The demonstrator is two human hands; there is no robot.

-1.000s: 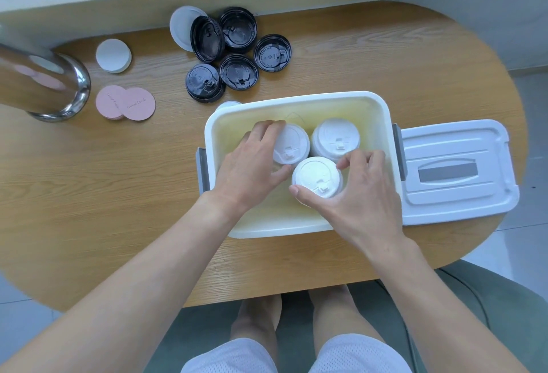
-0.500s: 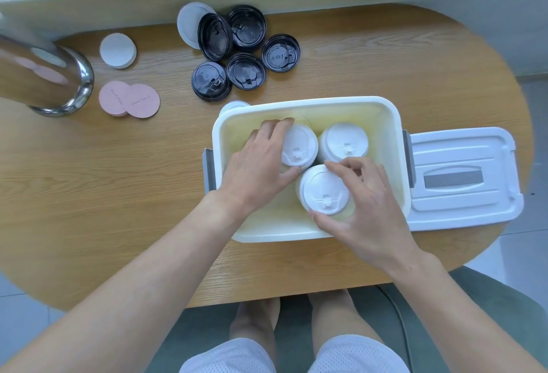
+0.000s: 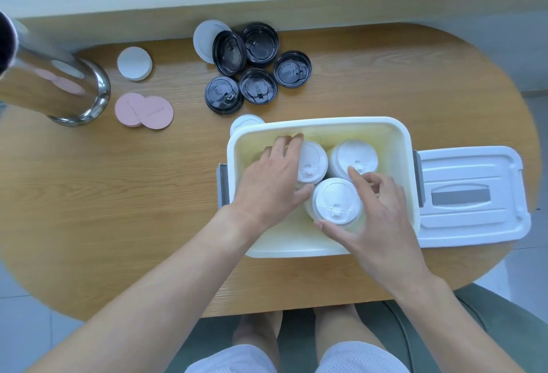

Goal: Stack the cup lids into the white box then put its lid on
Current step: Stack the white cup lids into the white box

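Three stacks of white lids (image 3: pixel 336 199) stand in the white box (image 3: pixel 410 165). Left hand (image 3: pixel 274 178) grasps the ten-o'clock stack; right hand (image 3: pixel 378 215) grasps the six-o'clock one. Best nudge stacks together, upright, leaving room for the black lids (image 3: pixel 256 91).

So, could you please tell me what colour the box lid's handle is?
Grey, set in the white box lid; the head view shows it best.

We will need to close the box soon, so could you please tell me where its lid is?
In the head view the box lid lies flat on the wooden table, directly right of the white box and touching its right side, untouched by either hand.
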